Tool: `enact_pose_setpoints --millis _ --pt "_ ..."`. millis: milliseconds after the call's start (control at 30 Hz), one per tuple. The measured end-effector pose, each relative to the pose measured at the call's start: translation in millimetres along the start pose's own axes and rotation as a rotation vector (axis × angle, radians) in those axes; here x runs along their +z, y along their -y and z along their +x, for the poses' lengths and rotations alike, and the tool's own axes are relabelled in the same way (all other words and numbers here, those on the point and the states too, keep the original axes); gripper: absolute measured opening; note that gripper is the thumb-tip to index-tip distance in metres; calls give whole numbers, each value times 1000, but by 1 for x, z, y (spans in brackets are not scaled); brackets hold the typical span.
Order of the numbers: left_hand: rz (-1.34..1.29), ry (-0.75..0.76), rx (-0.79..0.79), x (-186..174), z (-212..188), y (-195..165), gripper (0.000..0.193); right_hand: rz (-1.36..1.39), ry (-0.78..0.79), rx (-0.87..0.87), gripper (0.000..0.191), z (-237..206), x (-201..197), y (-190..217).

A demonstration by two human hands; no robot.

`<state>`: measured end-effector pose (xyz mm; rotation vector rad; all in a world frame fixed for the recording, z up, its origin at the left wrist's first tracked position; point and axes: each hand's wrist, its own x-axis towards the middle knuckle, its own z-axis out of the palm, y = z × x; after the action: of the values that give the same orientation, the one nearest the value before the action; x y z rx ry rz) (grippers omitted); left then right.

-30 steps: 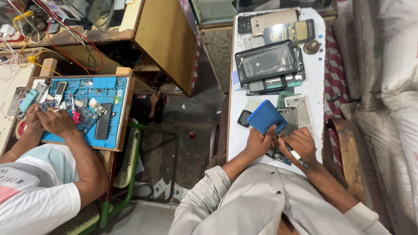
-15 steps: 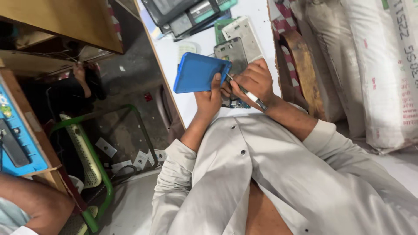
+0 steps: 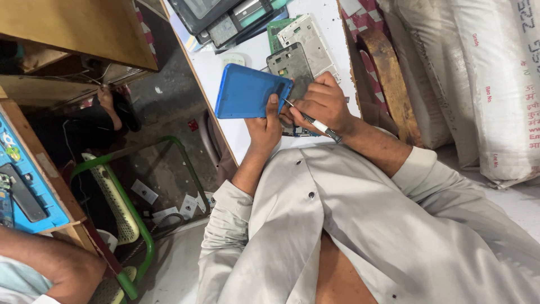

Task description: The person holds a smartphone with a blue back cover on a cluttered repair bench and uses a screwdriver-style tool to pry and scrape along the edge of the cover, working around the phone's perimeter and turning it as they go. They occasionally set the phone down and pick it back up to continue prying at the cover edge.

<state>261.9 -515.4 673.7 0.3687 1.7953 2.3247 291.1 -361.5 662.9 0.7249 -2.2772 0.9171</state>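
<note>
White worktable [image 3: 247, 62], cluttered; sacks [image 3: 484, 84] at right. Your left hand [image 3: 264, 126] grips one blue tablet back cover [image 3: 250, 92], lifted off table. Your right hand [image 3: 322, 104] pinches one small screwdriver [image 3: 315, 121], tip at cover edge. Keep tip shallow, cover steady. Two bare phone frames [image 3: 301, 50] beyond.

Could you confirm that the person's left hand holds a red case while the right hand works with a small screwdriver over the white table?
Not quite: the head view shows the case in the left hand is blue, not red. The rest holds: the right hand works with a small screwdriver over the white table.
</note>
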Motion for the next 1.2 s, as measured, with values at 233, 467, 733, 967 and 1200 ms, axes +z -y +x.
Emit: enact_pose_setpoints --millis 233,467,733,967,1200 --pt "-11 9 -10 2 1 0 26 -53 -74 92 18 -4 2 -3" --pt "95 -13 16 5 0 -3 24 -88 -10 -7 19 -8 1 -1" --pt "32 -41 -6 12 0 -16 26 -56 -17 -70 18 -4 -1 2" --pt "110 4 69 12 -3 -25 22 -62 -61 48 17 -4 -4 8" --pt "148 13 -16 15 -4 -33 25 -96 -130 80 15 1 -6 11"
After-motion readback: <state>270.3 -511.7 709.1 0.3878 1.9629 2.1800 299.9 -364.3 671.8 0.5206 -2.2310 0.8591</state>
